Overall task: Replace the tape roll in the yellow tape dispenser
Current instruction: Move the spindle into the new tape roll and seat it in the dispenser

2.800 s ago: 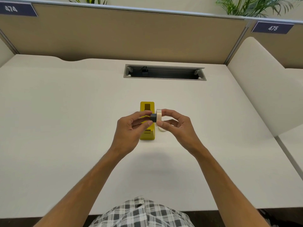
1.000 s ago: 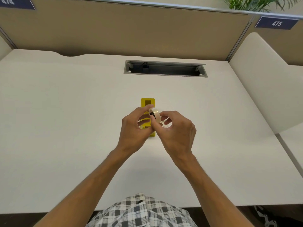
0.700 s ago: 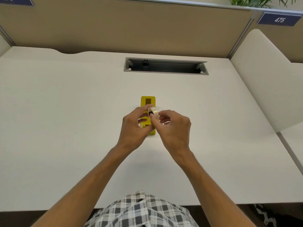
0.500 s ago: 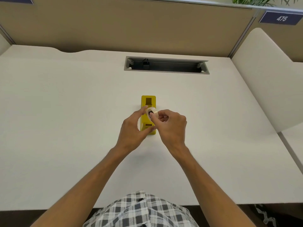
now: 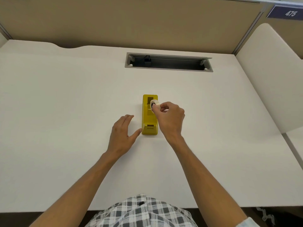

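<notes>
Dispenser [image 5: 149, 123], roll [image 5: 155, 104]: one each.

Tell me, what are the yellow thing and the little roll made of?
The yellow tape dispenser looks like smooth moulded plastic: even colour, rounded corners, soft sheen. The tape roll looks like pale, see-through plastic film wound round a dark hub, probably plastic too. I can't be sure from looks alone.
</notes>
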The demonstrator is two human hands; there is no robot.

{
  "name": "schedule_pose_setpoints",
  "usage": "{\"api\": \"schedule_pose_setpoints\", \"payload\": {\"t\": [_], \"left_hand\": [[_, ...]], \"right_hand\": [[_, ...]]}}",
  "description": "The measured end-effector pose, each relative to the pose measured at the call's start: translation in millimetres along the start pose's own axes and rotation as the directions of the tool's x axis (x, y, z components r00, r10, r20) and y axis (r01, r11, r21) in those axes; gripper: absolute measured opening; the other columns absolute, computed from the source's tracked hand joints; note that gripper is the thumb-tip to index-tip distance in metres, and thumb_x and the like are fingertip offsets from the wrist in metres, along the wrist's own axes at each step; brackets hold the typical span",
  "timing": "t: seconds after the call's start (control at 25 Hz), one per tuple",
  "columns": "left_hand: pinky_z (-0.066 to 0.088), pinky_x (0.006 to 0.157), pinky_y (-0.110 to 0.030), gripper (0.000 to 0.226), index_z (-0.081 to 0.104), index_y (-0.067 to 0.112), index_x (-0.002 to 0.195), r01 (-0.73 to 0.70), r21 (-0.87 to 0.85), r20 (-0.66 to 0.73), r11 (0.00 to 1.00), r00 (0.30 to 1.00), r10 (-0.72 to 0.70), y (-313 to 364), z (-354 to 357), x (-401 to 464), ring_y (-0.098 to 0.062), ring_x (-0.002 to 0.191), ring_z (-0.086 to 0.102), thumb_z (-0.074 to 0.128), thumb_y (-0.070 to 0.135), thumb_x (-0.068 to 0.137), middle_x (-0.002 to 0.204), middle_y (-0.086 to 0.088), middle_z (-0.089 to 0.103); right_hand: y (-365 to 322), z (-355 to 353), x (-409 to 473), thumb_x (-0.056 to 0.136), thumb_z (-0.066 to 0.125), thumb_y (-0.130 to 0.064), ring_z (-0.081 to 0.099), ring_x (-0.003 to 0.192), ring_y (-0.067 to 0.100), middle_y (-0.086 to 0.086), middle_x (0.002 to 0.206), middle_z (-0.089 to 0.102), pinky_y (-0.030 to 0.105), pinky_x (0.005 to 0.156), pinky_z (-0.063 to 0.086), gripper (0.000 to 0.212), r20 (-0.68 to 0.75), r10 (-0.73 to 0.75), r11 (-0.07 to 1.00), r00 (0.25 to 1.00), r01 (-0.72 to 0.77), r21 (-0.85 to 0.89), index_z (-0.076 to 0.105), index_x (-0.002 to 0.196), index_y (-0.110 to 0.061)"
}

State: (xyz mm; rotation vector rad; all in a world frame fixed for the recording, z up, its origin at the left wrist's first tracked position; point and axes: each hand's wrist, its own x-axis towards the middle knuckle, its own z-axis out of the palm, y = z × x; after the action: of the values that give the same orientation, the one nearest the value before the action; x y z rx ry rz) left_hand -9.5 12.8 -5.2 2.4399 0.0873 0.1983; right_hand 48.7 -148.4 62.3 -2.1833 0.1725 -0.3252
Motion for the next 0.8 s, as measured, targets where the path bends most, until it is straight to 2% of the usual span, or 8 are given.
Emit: {"api": "schedule_pose_setpoints", "payload": {"t": [0.12, 0.2, 0.44, 0.56, 0.68, 0.8], "left_hand": [[0.026, 0.116, -0.044, 0.063, 0.045, 0.012, 0.139, -0.036, 0.136, 0.02, 0.99, 0.999, 0.034, -14.7, 0.1, 5.7, -0.025, 0.141, 0.032, 0.059, 0.047, 0.089, 0.149, -0.009, 0.041], [0.018, 0.119, -0.045, 0.065, 0.04, 0.013, 0.142, -0.04, 0.211, 0.057, 0.977, 0.998, 0.029, -23.6, 0.8, 9.0, -0.025, 0.145, 0.024, 0.053, 0.05, 0.091, 0.154, -0.008, 0.034], [0.008, 0.121, -0.045, 0.08, 0.028, 0.015, 0.149, -0.105, 0.362, 0.143, 0.926, 0.988, 0.056, -39.5, 2.5, 14.0, -0.021, 0.149, 0.011, 0.021, 0.066, 0.089, 0.16, -0.006, 0.02], [0.006, 0.121, -0.044, 0.08, 0.025, 0.016, 0.15, -0.104, 0.368, 0.147, 0.924, 0.988, 0.052, -42.0, 4.9, 13.3, -0.019, 0.149, 0.01, 0.018, 0.067, 0.088, 0.16, -0.005, 0.017], [0.006, 0.121, -0.045, 0.079, 0.026, 0.016, 0.15, -0.102, 0.359, 0.142, 0.928, 0.988, 0.053, -43.1, 5.6, 13.0, -0.019, 0.149, 0.01, 0.02, 0.066, 0.089, 0.16, -0.005, 0.018], [0.006, 0.121, -0.045, 0.078, 0.025, 0.016, 0.15, -0.104, 0.368, 0.142, 0.924, 0.988, 0.055, -44.0, 6.4, 12.3, -0.019, 0.149, 0.01, 0.02, 0.066, 0.09, 0.16, -0.004, 0.018]], "right_hand": [[1.9, 9.6, 7.0, 0.082, 0.066, -0.045, 0.062, 0.063, 0.012, -0.006, 0.067, 0.068, 0.026, 0.062, 0.049, 0.029, -0.003, -0.02, 0.999, 1.0, 0.02, -0.025, 0.07, 0.078, -0.016], [2.4, 15.4, 10.6, 0.083, 0.067, -0.042, 0.062, 0.064, 0.014, -0.003, 0.069, 0.068, 0.032, 0.064, 0.05, 0.028, -0.005, -0.041, 0.998, 0.999, 0.04, -0.056, 0.07, 0.079, -0.014], [1.6, 28.3, 13.7, 0.084, 0.064, -0.042, 0.062, 0.065, 0.022, 0.0, 0.073, 0.068, 0.031, 0.059, 0.046, 0.029, 0.008, -0.095, 0.981, 0.995, 0.095, -0.171, 0.069, 0.079, -0.014], [-0.7, 32.5, 13.7, 0.084, 0.064, -0.042, 0.061, 0.061, 0.024, 0.0, 0.072, 0.067, 0.027, 0.054, 0.038, 0.03, -0.014, -0.145, 0.952, 0.989, 0.136, -0.274, 0.068, 0.076, -0.013], [1.8, 36.8, 9.5, 0.084, 0.065, -0.041, 0.059, 0.056, 0.025, 0.002, 0.069, 0.066, 0.026, 0.05, 0.037, 0.032, -0.003, -0.189, 0.913, 0.982, 0.175, -0.368, 0.067, 0.072, -0.011], [4.6, 39.3, 6.5, 0.085, 0.064, -0.041, 0.057, 0.053, 0.025, 0.002, 0.067, 0.064, 0.026, 0.048, 0.035, 0.032, -0.012, -0.185, 0.904, 0.983, 0.166, -0.393, 0.066, 0.071, -0.012]]}}
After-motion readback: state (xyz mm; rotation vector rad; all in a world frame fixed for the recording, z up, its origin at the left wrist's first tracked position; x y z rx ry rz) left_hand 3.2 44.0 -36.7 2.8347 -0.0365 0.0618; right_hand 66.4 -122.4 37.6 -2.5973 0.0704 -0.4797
